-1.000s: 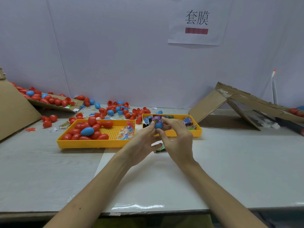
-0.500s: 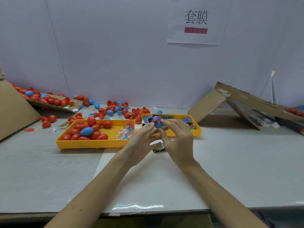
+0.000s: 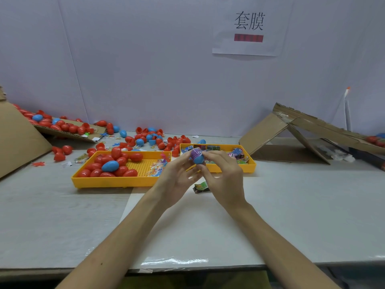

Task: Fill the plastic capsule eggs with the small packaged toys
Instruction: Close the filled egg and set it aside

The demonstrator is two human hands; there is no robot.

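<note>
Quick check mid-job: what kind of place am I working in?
Probably a toy-packing workstation: yellow trays of red capsule eggs and packaged toys, more spilling from a cardboard box, a printed wall sign.

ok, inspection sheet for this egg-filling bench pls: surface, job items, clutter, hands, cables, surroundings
Surface: pale table, with a lighter sheet under the forearms.
Job's things: left yellow tray holds red eggs, one blue egg and clear toy packets; right yellow tray holds packaged toys.
Clutter: loose eggs strewn behind the trays; green packet on the table by the right hand.
Hands: left hand grips a blue egg half; right hand pinches a purple toy packet into it.
Cables: nothing seen.
Surroundings: cardboard flaps on both sides, paper sign on the wall.
</note>
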